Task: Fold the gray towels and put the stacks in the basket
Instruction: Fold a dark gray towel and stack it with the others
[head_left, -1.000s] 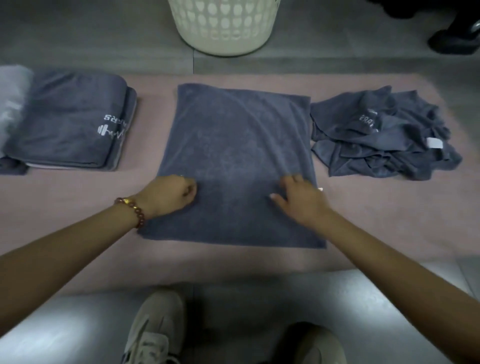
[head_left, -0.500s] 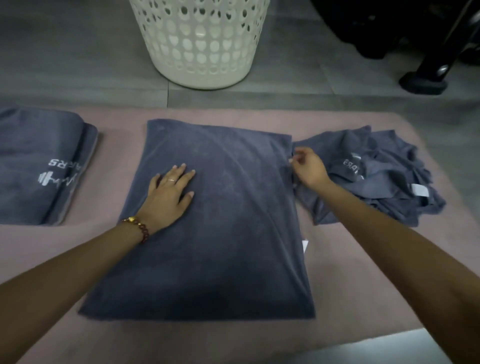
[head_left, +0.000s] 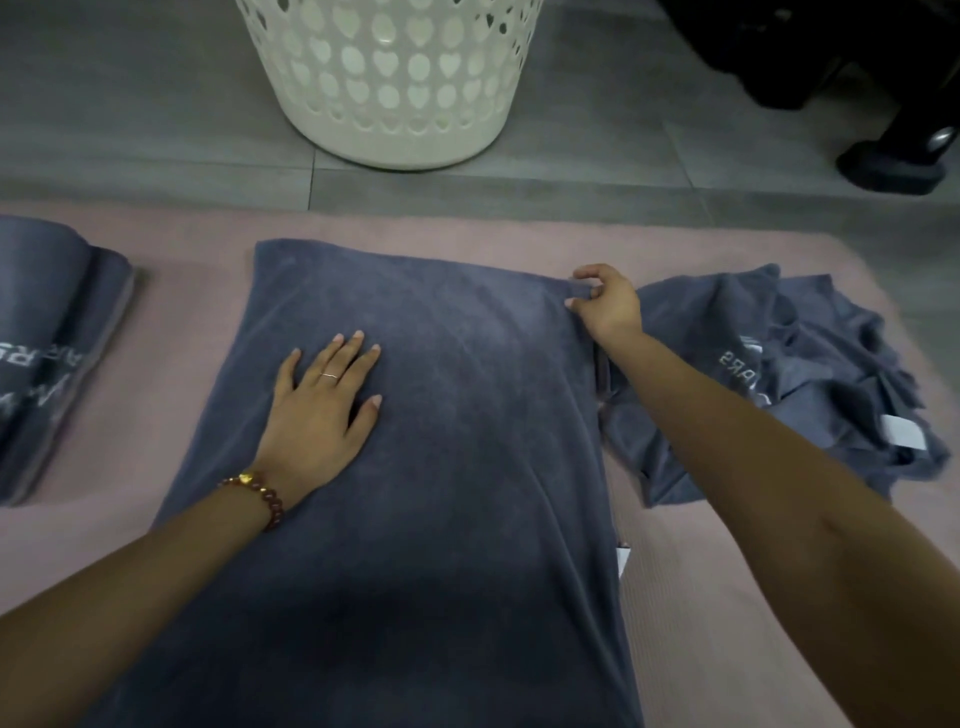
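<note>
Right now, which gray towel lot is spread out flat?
The middle towel, under the left hand, its far right corner pinched by the right hand. The stack at left is folded; the heap at right is crumpled.

A pink mat (head_left: 182, 322) lies flat on a gray floor (head_left: 130, 104). The floor is made of big tiles with thin lines between them. Past the far edge of the mat, at the top right, there is a big black thing (head_left: 779, 52); what it is cannot be told. Beside it a black foot (head_left: 888, 166) stands on the floor, with a small shiny silver bit (head_left: 940, 136) on it.
</note>
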